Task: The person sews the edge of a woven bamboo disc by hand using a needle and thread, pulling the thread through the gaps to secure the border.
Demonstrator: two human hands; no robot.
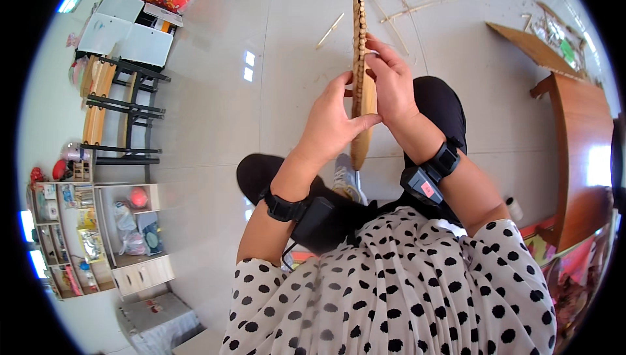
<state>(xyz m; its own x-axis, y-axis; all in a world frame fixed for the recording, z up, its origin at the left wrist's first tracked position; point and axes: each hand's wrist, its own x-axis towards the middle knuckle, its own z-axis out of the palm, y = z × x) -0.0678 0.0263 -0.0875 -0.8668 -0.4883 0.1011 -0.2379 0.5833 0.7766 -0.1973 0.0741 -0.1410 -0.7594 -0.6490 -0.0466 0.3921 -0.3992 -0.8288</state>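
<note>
A flat, tan woven straw piece (359,22) with a braided, beaded-looking rim stands upright between my hands, seen almost edge-on. My left hand (329,120) grips its left side, thumb reaching across the near part and fingers curled behind the rim. On the other side my right hand (394,84) pinches the rim higher up, fingertips close to the braid. What the right fingertips hold besides the rim is too small to make out. The piece's broad face is mostly hidden from this angle. Its lower end hangs above my grey shoe (345,176), between my knees.
Loose straw strips (394,19) lie on the tiled floor ahead. At right are a brown wooden table (577,140) and a cardboard sheet (521,42). Black-framed stools (130,101), white boxes (145,45) and a shelf unit (98,231) line the left wall.
</note>
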